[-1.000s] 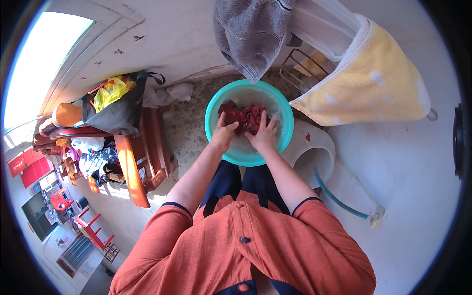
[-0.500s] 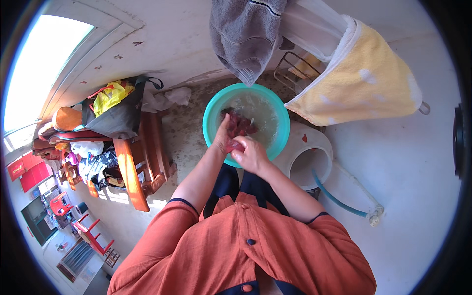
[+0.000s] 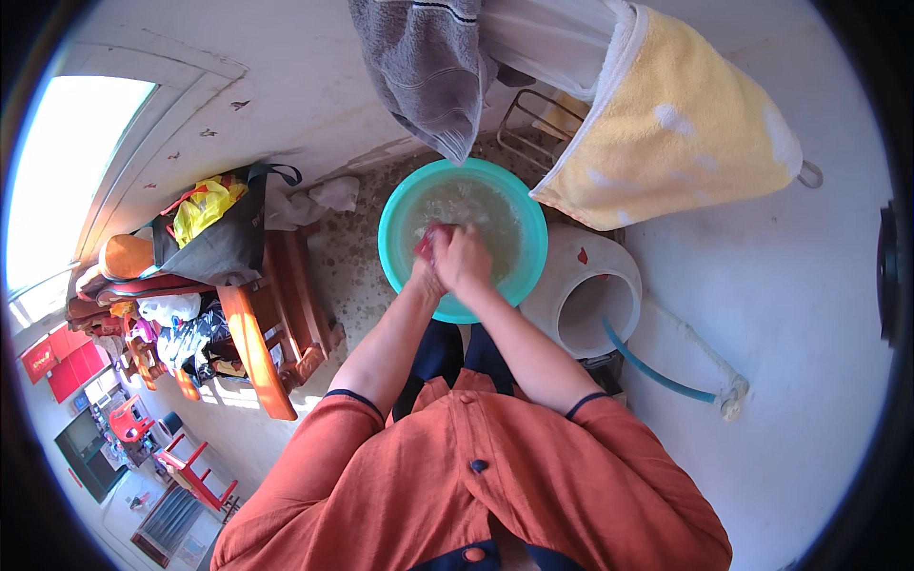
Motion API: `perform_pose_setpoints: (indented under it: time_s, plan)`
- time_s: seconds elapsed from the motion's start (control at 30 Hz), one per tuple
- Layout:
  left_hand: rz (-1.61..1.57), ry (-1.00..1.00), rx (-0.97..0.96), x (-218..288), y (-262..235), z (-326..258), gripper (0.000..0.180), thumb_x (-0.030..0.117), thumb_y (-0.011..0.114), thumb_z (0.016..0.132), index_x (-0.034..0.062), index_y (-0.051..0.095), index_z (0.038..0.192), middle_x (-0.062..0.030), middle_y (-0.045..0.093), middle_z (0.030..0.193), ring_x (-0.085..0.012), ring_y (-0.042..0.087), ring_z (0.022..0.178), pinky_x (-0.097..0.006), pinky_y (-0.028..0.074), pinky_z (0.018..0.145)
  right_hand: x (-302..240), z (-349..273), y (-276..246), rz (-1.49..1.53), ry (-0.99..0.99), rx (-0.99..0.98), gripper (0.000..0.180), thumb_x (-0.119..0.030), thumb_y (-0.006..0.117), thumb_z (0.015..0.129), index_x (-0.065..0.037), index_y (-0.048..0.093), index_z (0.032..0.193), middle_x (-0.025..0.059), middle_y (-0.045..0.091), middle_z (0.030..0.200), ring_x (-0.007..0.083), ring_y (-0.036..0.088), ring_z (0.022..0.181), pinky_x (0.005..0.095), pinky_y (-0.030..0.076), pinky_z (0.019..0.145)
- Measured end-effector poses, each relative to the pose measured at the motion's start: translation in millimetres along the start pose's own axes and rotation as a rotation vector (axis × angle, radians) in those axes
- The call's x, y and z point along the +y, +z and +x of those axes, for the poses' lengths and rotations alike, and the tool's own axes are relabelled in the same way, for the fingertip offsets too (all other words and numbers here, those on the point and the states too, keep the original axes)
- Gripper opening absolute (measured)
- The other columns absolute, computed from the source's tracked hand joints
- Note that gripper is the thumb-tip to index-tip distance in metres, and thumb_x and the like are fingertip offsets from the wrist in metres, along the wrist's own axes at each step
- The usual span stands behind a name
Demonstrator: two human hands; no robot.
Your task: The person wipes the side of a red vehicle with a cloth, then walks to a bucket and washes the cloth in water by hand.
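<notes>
A turquoise basin (image 3: 392, 276) of cloudy, sudsy water stands just in front of my knees. Over its near half my two hands press together around a dark red wet cloth (image 3: 435, 239), most of it hidden between them. My right hand (image 3: 465, 262) closes over the cloth from the right side. Partly covered by it, my left hand (image 3: 427, 275) grips the same cloth from the left. The fingers of the left hand are largely out of sight.
A grey towel (image 3: 424, 81) and a yellow towel (image 3: 676, 124) hang beyond the basin. At right stand a white round-mouthed drum (image 3: 571, 262) and a blue hose (image 3: 657, 376). A wooden chair (image 3: 252, 333) and a dark bag (image 3: 224, 243) are at left.
The red cloth, spread loosely below the hands before, is now bunched up between them. My right hand has moved forward over the left one. The view has shifted slightly.
</notes>
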State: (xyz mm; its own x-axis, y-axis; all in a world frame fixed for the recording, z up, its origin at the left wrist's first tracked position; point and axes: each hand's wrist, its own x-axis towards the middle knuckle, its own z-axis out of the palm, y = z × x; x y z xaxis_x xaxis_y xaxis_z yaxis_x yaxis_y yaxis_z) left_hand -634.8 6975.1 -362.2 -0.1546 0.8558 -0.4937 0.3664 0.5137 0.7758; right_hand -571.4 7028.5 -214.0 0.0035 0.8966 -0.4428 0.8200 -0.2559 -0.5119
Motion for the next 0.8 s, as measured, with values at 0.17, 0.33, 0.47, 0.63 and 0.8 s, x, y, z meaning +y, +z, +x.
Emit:
perform_pose_setpoints:
  time_s: [0.17, 0.33, 0.47, 0.63, 0.8]
  plan:
    - [-0.956, -0.53, -0.217, 98.6, -61.8, -17.8, 0.029, 0.02, 0.049, 0.094, 0.0035, 0.054, 0.117, -0.0118, 0.062, 0.108, -0.0227, 0.062, 0.095, -0.037, 0.052, 0.083, 70.1, 52.0, 19.7, 0.162, 0.279, -0.213, 0.057, -0.047, 0.037, 0.094, 0.002, 0.063, 0.103, 0.0275, 0.063, 0.103, 0.0413, 0.06, 0.098, 0.0486, 0.047, 0.083]
    - [-0.576, -0.382, -0.044, 84.5, -73.0, -8.1, 0.052, 0.023, 0.069, 0.082, 0.0015, 0.048, 0.125, -0.0131, 0.06, 0.112, -0.0198, 0.061, 0.098, -0.032, 0.051, 0.086, 118.8, 56.6, 75.1, 0.209, 0.36, -0.055, 0.052, -0.045, 0.042, 0.093, 0.0, 0.061, 0.107, 0.0279, 0.057, 0.114, 0.0436, 0.058, 0.1, 0.0474, 0.045, 0.091]
    - [-0.236, -0.073, 0.172, 63.0, -64.2, -27.2, 0.091, 0.018, 0.076, 0.075, 0.0026, 0.021, 0.146, -0.0167, 0.046, 0.135, -0.0225, 0.048, 0.12, -0.034, 0.041, 0.099, 112.1, 34.9, 70.4, 0.065, 0.215, 0.321, 0.045, -0.037, 0.05, 0.091, -0.001, 0.053, 0.118, 0.026, 0.053, 0.119, 0.0461, 0.059, 0.092, 0.0478, 0.046, 0.088]
    - [-0.538, -0.548, -0.059, 112.4, -62.5, -61.3, 0.101, 0.034, 0.074, 0.075, 0.0179, 0.008, 0.151, -0.0142, 0.018, 0.153, -0.0331, 0.022, 0.138, -0.058, 0.021, 0.107, 106.5, 31.8, 53.4, -0.161, 0.136, -0.193, 0.039, -0.029, 0.052, 0.09, -0.007, 0.051, 0.122, 0.0228, 0.059, 0.111, 0.0425, 0.06, 0.092, 0.0476, 0.048, 0.082]
    - [-0.742, -0.868, -0.033, 90.7, -46.5, -43.9, 0.089, 0.05, 0.067, 0.077, 0.018, 0.022, 0.147, -0.0119, 0.027, 0.148, -0.0345, 0.026, 0.136, -0.067, 0.021, 0.1, 48.9, 6.0, -9.3, 0.132, 0.111, -0.282, 0.026, -0.019, 0.051, 0.089, -0.008, 0.058, 0.112, 0.0251, 0.063, 0.104, 0.0387, 0.061, 0.098, 0.0426, 0.049, 0.083]
